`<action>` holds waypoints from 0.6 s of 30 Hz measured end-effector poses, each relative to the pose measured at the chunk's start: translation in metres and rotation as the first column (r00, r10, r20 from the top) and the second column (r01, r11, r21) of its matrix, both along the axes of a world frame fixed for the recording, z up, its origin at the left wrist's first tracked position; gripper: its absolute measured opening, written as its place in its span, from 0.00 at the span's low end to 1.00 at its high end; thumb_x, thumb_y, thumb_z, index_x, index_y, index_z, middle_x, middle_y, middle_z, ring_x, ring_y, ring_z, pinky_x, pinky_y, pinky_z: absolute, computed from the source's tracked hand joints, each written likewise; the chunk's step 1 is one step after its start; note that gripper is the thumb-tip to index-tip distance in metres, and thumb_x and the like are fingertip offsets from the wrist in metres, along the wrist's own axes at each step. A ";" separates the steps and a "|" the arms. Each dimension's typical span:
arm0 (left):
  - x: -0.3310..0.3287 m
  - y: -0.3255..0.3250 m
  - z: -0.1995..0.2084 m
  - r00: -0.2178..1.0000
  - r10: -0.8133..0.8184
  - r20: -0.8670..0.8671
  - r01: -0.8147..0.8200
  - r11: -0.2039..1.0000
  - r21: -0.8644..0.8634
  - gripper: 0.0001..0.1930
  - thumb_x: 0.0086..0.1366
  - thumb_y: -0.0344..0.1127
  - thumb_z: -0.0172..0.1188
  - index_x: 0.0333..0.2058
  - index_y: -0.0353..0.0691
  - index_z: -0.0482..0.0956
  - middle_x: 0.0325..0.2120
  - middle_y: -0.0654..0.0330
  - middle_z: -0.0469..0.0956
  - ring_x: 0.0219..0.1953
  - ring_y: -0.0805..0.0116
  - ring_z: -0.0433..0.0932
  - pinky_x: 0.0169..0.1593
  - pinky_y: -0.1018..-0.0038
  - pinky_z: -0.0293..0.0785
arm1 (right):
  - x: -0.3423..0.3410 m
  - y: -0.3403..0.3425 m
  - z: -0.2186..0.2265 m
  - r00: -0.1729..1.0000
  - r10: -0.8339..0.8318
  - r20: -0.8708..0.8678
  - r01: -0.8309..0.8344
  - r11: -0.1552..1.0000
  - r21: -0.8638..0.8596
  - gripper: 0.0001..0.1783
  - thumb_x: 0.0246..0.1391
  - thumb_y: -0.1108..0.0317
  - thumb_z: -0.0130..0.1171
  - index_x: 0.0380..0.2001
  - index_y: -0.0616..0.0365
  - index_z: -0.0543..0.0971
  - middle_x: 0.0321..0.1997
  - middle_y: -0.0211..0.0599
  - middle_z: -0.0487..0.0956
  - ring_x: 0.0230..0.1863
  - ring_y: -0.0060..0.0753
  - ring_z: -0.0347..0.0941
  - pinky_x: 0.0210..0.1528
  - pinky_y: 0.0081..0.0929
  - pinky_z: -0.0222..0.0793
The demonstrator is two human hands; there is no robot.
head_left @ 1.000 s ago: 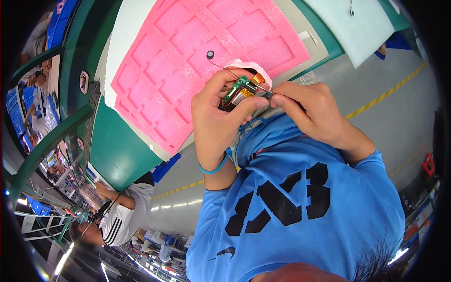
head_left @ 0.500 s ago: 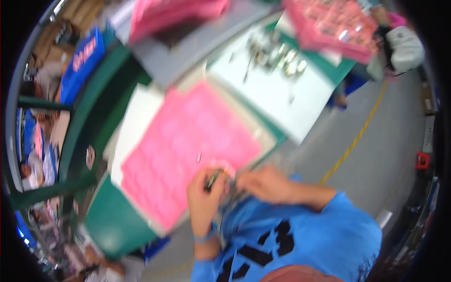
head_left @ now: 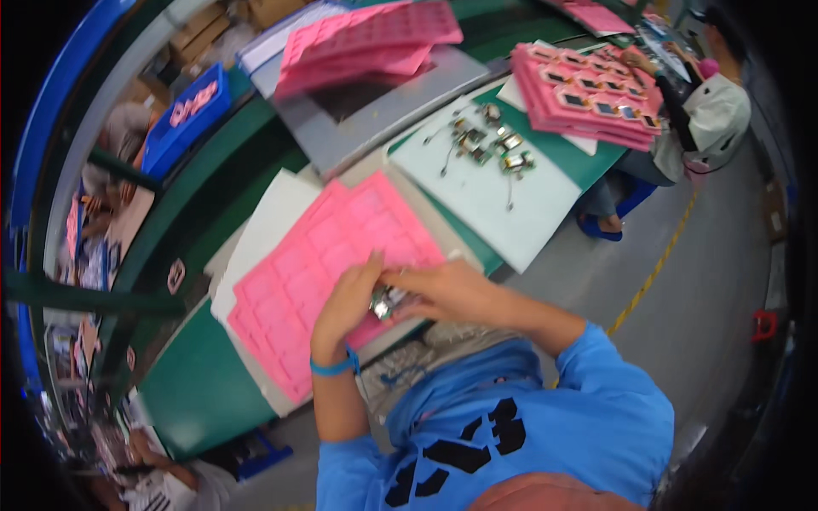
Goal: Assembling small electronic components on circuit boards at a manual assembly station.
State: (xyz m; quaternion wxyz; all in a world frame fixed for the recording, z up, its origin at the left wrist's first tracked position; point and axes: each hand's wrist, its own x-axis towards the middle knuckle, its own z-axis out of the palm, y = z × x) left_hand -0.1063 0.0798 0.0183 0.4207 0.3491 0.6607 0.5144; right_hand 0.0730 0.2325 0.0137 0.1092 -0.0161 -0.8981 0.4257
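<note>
Over the near edge of a pink foam tray (head_left: 294,294) with square pockets, my two hands meet around a small circuit board (head_left: 383,301) with a silvery part on it. My left hand (head_left: 342,305), a blue band at its wrist, is closed on the board from the left. My right hand (head_left: 456,292) reaches in from the right, its fingers bent and touching at the board and the left fingertips. Fingers hide much of the board, so its far side cannot be made out.
Several similar boards with wires (head_left: 490,145) lie on a white sheet (head_left: 503,209) beyond the tray. Farther right, stacked pink trays (head_left: 588,94) hold framed units near a co-worker (head_left: 720,119). More pink foam (head_left: 366,43) rests on a grey platform (head_left: 328,140). A blue bin (head_left: 187,111) is at left.
The view has shifted and become sharper. My right hand has moved left, its fingers now overlapping the left ones at the board. A small pale piece seen earlier on the tray no longer shows.
</note>
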 end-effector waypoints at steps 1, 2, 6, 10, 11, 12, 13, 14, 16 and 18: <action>-0.001 -0.003 -0.001 0.994 0.005 0.110 0.003 0.998 -0.065 0.35 0.86 0.56 0.40 0.48 0.27 0.85 0.30 0.52 0.86 0.22 0.66 0.80 0.28 0.77 0.78 | -0.010 0.003 -0.012 0.998 0.021 -0.063 -0.016 0.997 0.076 0.26 0.58 0.66 0.71 0.61 0.48 0.83 0.38 0.31 0.89 0.30 0.38 0.82 0.34 0.30 0.75; -0.001 -0.001 0.011 0.976 0.022 0.218 0.006 0.992 -0.126 0.36 0.86 0.58 0.40 0.48 0.27 0.85 0.30 0.51 0.86 0.22 0.66 0.80 0.28 0.77 0.78 | -0.022 0.007 -0.021 0.991 0.049 -0.128 -0.029 0.988 0.150 0.27 0.57 0.64 0.71 0.61 0.45 0.83 0.42 0.32 0.91 0.33 0.43 0.86 0.34 0.33 0.76; 0.007 -0.017 0.029 0.945 0.088 0.316 -0.020 0.977 -0.212 0.35 0.85 0.60 0.42 0.55 0.30 0.83 0.37 0.49 0.87 0.25 0.67 0.82 0.31 0.78 0.80 | -0.028 0.013 -0.006 0.987 0.124 -0.100 -0.109 0.984 0.141 0.30 0.50 0.70 0.71 0.60 0.45 0.84 0.43 0.33 0.91 0.34 0.43 0.86 0.35 0.32 0.76; 0.028 -0.057 0.021 0.960 0.279 -0.021 -0.279 0.951 -0.134 0.24 0.77 0.49 0.58 0.60 0.35 0.82 0.46 0.50 0.88 0.31 0.65 0.85 0.38 0.74 0.82 | -0.025 0.009 0.003 0.991 0.126 -0.047 -0.114 0.971 0.209 0.29 0.51 0.71 0.70 0.59 0.48 0.84 0.42 0.34 0.91 0.33 0.43 0.86 0.34 0.33 0.76; 0.033 -0.066 0.017 0.922 0.336 -0.192 -0.356 0.931 -0.082 0.22 0.74 0.44 0.64 0.60 0.36 0.82 0.46 0.51 0.88 0.32 0.64 0.85 0.40 0.72 0.83 | -0.024 0.009 0.003 0.994 0.106 -0.034 -0.094 0.964 0.248 0.29 0.51 0.71 0.70 0.59 0.49 0.84 0.42 0.35 0.91 0.32 0.43 0.86 0.34 0.33 0.76; 0.036 -0.071 0.012 0.852 0.385 -0.355 -0.418 0.908 -0.018 0.22 0.70 0.38 0.69 0.60 0.37 0.82 0.47 0.52 0.88 0.33 0.64 0.85 0.42 0.70 0.84 | -0.023 0.008 0.002 0.996 0.083 -0.023 -0.073 0.954 0.289 0.28 0.52 0.72 0.70 0.59 0.50 0.84 0.42 0.36 0.91 0.32 0.43 0.85 0.34 0.33 0.76; 0.037 -0.073 0.007 0.851 0.393 -0.350 -0.427 0.904 -0.023 0.22 0.70 0.38 0.69 0.60 0.37 0.82 0.47 0.52 0.88 0.33 0.64 0.85 0.42 0.70 0.84 | -0.024 0.005 0.000 0.996 0.093 -0.016 -0.085 0.954 0.286 0.28 0.52 0.72 0.70 0.59 0.50 0.84 0.42 0.36 0.91 0.32 0.43 0.85 0.34 0.33 0.76; 0.040 -0.071 0.000 0.797 0.392 -0.459 -0.406 0.911 0.072 0.24 0.66 0.36 0.71 0.61 0.39 0.82 0.48 0.54 0.87 0.36 0.63 0.85 0.45 0.69 0.83 | -0.023 0.002 -0.001 0.997 0.082 -0.010 -0.075 0.946 0.315 0.28 0.52 0.72 0.70 0.59 0.51 0.84 0.42 0.36 0.91 0.32 0.43 0.85 0.33 0.33 0.75; 0.047 -0.062 -0.015 0.640 0.413 -0.648 -0.332 0.909 0.251 0.31 0.58 0.31 0.75 0.62 0.42 0.82 0.52 0.57 0.86 0.43 0.62 0.84 0.50 0.68 0.82 | -0.024 -0.003 -0.002 0.998 0.069 -0.001 -0.064 0.924 0.377 0.27 0.52 0.72 0.69 0.58 0.52 0.85 0.41 0.38 0.91 0.31 0.43 0.85 0.33 0.33 0.75; 0.048 -0.060 -0.023 0.545 0.432 -0.719 -0.279 0.902 0.330 0.34 0.53 0.28 0.76 0.62 0.44 0.82 0.54 0.59 0.86 0.46 0.62 0.84 0.53 0.67 0.81 | -0.025 -0.007 -0.002 0.998 0.065 0.008 -0.062 0.910 0.410 0.26 0.52 0.72 0.69 0.58 0.53 0.85 0.41 0.38 0.91 0.30 0.43 0.84 0.32 0.33 0.75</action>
